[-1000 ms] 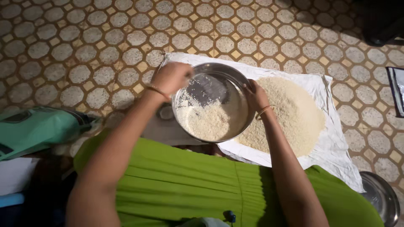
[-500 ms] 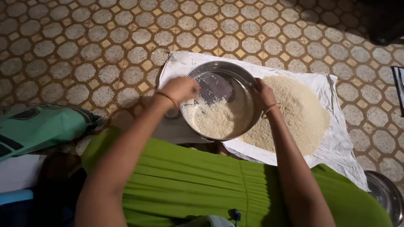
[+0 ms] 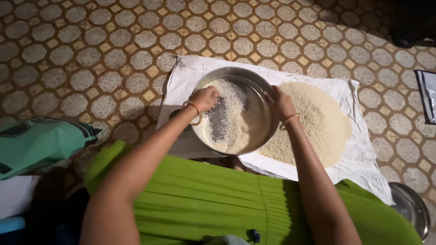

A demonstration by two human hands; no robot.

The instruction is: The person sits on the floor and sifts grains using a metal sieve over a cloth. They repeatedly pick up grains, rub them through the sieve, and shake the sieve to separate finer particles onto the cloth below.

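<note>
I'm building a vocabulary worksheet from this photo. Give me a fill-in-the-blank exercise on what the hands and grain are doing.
1. The left hand and the right hand grip the rim of a round ____ pan.
2. The pan holds white ____.
3. A larger rice heap lies on a white ____ spread over the tiled floor.

Missing words: metal; rice; cloth

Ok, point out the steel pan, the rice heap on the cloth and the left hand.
steel pan (image 3: 262, 119), head view, bare inner wall.
rice heap (image 3: 313, 120), head view, middle of pile.
left hand (image 3: 205, 97), head view, back of hand.
</note>
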